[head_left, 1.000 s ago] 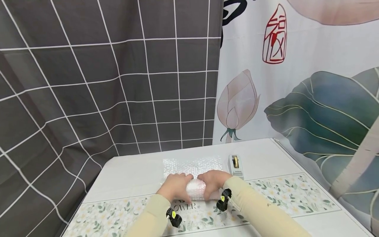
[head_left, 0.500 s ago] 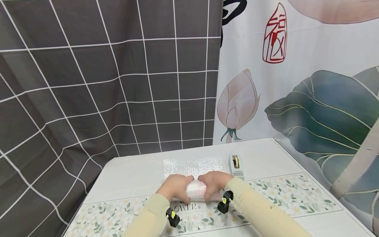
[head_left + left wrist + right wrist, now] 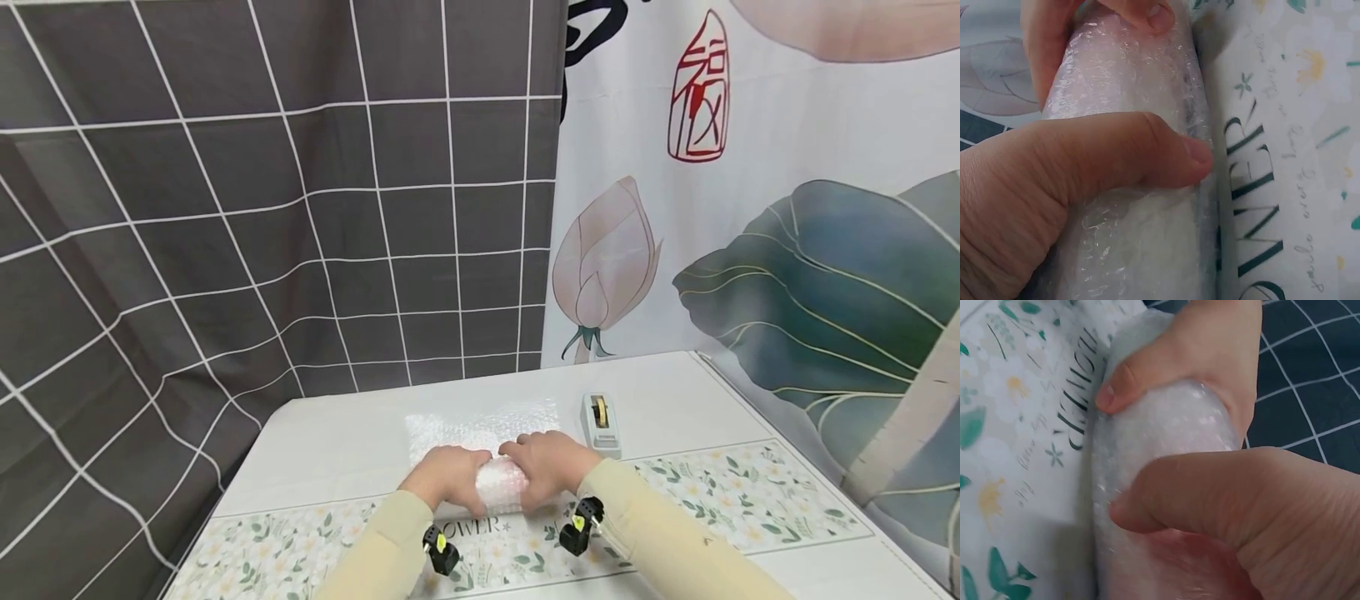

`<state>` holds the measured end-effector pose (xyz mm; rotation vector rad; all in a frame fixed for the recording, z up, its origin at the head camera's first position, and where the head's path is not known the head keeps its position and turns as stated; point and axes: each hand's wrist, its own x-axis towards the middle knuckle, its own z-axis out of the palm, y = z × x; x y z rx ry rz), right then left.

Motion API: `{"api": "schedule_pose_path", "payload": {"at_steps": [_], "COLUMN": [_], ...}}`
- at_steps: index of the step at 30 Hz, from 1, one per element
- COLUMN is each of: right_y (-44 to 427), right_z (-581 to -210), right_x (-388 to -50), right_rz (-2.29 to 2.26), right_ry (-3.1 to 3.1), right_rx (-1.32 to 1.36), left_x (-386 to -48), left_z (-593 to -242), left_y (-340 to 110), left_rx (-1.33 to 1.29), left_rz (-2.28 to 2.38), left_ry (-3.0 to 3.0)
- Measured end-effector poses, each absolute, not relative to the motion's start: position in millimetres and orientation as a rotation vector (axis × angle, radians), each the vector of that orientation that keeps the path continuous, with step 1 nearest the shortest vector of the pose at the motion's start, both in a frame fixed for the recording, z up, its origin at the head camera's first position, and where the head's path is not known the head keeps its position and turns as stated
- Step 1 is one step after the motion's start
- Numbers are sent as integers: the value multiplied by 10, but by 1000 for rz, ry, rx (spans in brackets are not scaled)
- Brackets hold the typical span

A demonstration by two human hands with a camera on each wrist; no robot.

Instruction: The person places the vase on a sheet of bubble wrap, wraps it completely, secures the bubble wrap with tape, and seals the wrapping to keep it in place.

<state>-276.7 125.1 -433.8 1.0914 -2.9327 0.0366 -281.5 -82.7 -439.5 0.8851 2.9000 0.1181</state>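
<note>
A bundle rolled in clear bubble wrap (image 3: 500, 485) lies crosswise near the middle of the table, pinkish toward its right part. My left hand (image 3: 447, 477) grips its left part, the thumb laid across the near side in the left wrist view (image 3: 1085, 162). On the right part, my right hand (image 3: 550, 467) holds it the same way, its thumb over the wrap in the right wrist view (image 3: 1210, 500). A flat sheet of bubble wrap (image 3: 457, 423) extends from behind the roll. What is inside is hidden by the wrap.
A pale tape dispenser (image 3: 601, 425) with a yellowish roll stands behind and right of my right hand. The white table cover (image 3: 322, 442) carries a floral band (image 3: 742, 492) with lettering. A dark grid curtain (image 3: 405, 208) and a lotus-print cloth (image 3: 607, 125) hang behind.
The bubble wrap sheet has shifted slightly to the left and skewed. My right hand has turned a little on the roll, and both hands keep their grip.
</note>
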Motion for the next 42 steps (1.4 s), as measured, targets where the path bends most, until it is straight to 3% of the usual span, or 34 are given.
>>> {"api": "schedule_pose_path", "payload": {"at_steps": [9, 20, 42], "right_y": [1242, 1230, 1178], "right_z": [-4489, -4573, -4419], "right_x": [-2655, -2711, -2919], "right_rz": [-162, -217, 412], "right_ry": [-2726, -2683, -3266], "right_rx": [1052, 1091, 912], "left_x": [-2819, -2739, -2535], "left_z": [-4361, -4389, -4542], "left_y": [-811, -769, -749], "left_rx": [691, 629, 912], "left_rz": [323, 228, -159], "left_ry": [2768, 2846, 3243]}}
